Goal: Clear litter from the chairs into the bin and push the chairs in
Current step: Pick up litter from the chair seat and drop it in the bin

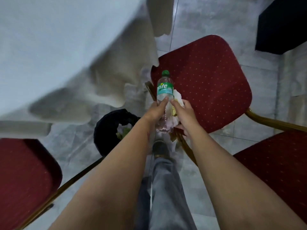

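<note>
My left hand (pixel 155 110) grips a clear Sprite bottle (pixel 164 90) with a green cap, held upright over the front corner of a red dotted chair seat (pixel 207 80). My right hand (pixel 184 115) is closed on crumpled white paper litter (pixel 177 98) right beside the bottle. A black bin (pixel 106 130) with a dark liner stands on the floor below and left of my hands, with some scraps visible inside.
A table with a white cloth (pixel 58 47) hangs down at the upper left. Two more red chairs sit at the lower left (pixel 25 180) and lower right (pixel 279 163). A dark object (pixel 282 25) is at the top right. My leg and shoe stand on grey tiles.
</note>
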Tool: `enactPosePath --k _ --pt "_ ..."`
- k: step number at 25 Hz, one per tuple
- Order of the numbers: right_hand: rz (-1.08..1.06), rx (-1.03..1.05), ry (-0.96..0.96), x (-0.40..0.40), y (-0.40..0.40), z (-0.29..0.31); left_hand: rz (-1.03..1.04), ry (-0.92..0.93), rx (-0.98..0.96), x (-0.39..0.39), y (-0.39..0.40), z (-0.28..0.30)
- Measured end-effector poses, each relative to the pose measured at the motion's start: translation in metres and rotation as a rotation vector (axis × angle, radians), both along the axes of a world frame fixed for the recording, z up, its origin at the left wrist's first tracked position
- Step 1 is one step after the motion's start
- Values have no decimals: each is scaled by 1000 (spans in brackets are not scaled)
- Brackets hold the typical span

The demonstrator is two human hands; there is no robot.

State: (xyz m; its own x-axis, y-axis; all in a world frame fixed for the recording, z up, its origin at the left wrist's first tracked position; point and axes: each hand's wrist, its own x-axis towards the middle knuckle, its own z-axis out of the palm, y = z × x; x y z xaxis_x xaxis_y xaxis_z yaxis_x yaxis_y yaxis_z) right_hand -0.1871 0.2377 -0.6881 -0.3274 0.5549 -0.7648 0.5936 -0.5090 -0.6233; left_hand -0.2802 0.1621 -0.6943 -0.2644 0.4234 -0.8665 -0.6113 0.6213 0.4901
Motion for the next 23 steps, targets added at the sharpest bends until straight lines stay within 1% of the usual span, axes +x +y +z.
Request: enactPosePath --k 3,7,11,15,17,20,23 --pt "75 33 -43 5 -70 1 16 -24 -68 8 -74 4" --pt "234 -3 -109 8 -156 -12 81 -37 -133 20 -170 7" --pt "377 -10 -119 -3 -220 -32 160 -23 -248 17 -239 -24" --pt "361 48 -208 -13 -253 -62 252 -13 -345 11 -270 -60" --pt "386 96 -241 -16 -258 -79 283 -54 -335 7 -278 -75" --pt "462 177 -242 -27 -251 -108 267 -132 -298 -1 -281 -107" --pt "534 171 -210 -47 -242 -138 294 -133 -260 -15 -273 -132"
